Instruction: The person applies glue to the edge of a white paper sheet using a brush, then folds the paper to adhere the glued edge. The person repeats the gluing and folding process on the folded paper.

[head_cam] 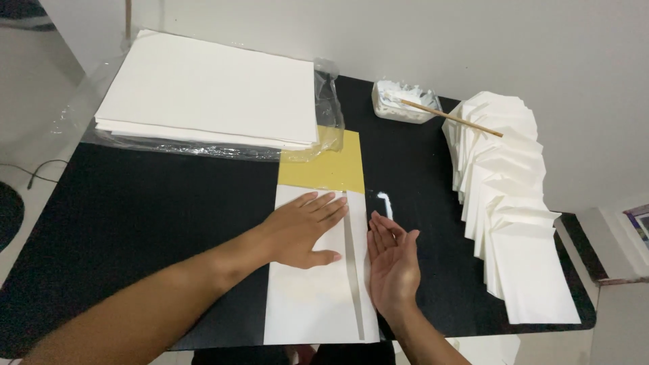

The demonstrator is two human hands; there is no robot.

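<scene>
Flat and spread, left hand [303,228] pressing down on white sheet [318,284]; right hand [392,263] open at its right edge, gripping nothing.
Sheet lying on black table [135,223], over yellow paper [324,165]; folded white pieces [507,203] fanned at right, paper stack [209,88] behind.

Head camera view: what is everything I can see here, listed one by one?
table: one, black, fills the view
folded sheet: one, white, under both hands
yellow sheet: one, beyond the folded sheet
paper stack: one, white, on clear plastic wrap, far left
tub of paste: one, clear with white paste, far centre
stick: one, wooden, resting in the tub
folded pieces: many, white, overlapped in a row at right
left hand: flat on the sheet
right hand: open, at the sheet's right edge
</scene>
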